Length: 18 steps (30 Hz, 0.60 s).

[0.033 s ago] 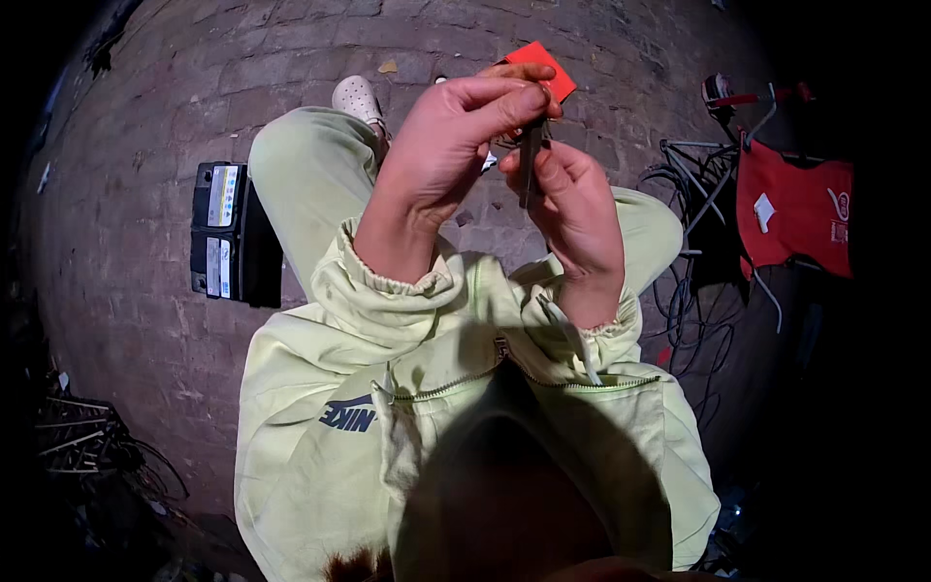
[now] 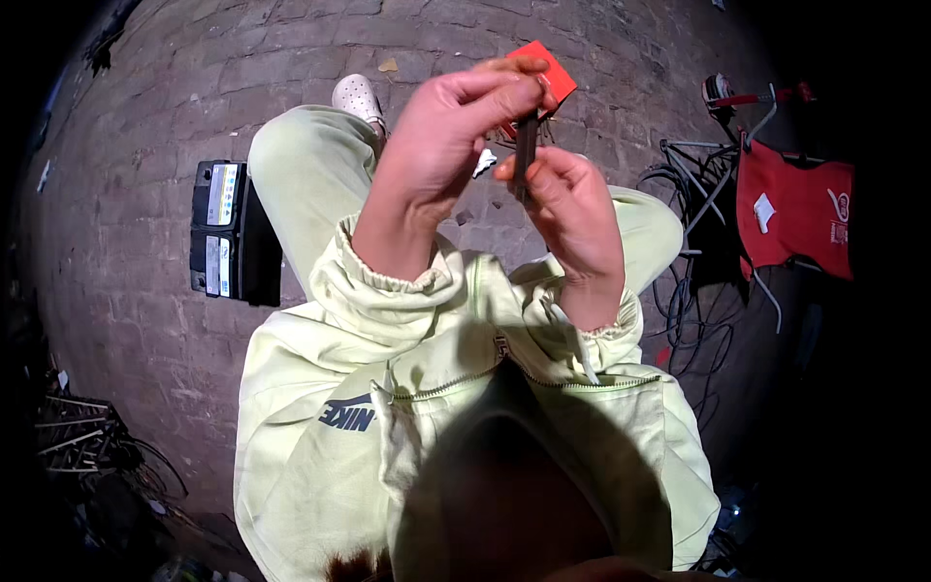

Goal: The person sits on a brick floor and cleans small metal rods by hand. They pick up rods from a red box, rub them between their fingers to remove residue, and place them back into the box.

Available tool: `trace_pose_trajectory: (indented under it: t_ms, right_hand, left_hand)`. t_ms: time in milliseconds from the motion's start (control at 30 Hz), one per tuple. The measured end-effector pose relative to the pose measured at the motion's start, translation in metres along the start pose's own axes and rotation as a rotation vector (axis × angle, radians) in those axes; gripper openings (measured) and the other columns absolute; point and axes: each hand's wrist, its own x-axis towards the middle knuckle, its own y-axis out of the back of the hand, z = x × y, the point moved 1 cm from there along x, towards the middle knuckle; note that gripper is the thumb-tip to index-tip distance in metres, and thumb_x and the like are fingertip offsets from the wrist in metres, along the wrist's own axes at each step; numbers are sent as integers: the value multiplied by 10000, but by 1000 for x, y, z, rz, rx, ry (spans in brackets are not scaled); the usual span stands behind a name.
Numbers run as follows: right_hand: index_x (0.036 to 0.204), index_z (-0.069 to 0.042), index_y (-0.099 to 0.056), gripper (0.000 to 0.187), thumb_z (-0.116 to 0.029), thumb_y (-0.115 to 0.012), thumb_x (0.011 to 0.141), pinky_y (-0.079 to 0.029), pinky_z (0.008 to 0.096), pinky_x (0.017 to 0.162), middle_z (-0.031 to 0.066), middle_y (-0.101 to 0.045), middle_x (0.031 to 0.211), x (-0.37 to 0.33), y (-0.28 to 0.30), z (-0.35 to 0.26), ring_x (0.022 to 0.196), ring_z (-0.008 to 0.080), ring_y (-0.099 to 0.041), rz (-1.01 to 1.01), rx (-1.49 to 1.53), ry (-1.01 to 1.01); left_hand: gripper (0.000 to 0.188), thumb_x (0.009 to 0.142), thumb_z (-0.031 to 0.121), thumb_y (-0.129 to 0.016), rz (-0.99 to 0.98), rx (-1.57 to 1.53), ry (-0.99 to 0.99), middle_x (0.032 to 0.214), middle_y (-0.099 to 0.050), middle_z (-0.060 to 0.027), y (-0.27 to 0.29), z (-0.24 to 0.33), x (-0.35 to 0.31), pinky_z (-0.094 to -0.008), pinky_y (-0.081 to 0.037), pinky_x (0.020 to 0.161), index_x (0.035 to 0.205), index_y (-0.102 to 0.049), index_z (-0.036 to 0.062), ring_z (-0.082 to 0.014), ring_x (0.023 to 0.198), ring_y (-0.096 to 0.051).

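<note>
My left hand (image 2: 456, 131) is closed, its thumb and fingers pinching the upper end of a dark narrow strip (image 2: 526, 147). Thumb and fingertips of my right hand (image 2: 572, 204) press together on the strip's lower end. Held between both hands, the strip stands nearly upright and slightly tilted. What kind of piece it is, I cannot make out. Just past my left fingers lies a bright orange-red box or card (image 2: 545, 66), partly hidden by them. A crumpled white scrap (image 2: 486, 162) shows between my wrists, down on the ground.
Stone paving (image 2: 281, 58) surrounds me. A black car battery (image 2: 215, 231) stands left of my bent leg. To the right is a red folding chair (image 2: 800, 218) with metal legs, and loose black cables (image 2: 693, 330) beside it. Metal rods and wires (image 2: 78, 432) lie lower left.
The strip has shifted slightly up and turned, showing more of its flat side. My right fingers have moved a little along its lower end. My left hand has tilted slightly.
</note>
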Motion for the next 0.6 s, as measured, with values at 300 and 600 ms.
trace_pose_trajectory:
  t_ms: [300,600]
  right_hand:
    - [991,29,-594,300,-263,-569,930,-422,207,650,49,-621,910,10,-2,-4,752,95,-553,96,218,0]
    - [1021,11,-598,308,-281,-541,941,-452,225,701,67,-626,966,2,7,6,744,97,-541,-84,484,-102]
  left_hand:
    - [212,875,159,-627,-16,165,45,1116,-568,-100,-5,-4,5,-166,-425,612,898,-662,-49,-69,808,-547]
    - [426,905,221,-601,-191,-194,234,928,-629,-10,7,-10,3,-168,-442,587,1206,-525,-70,-44,681,-540]
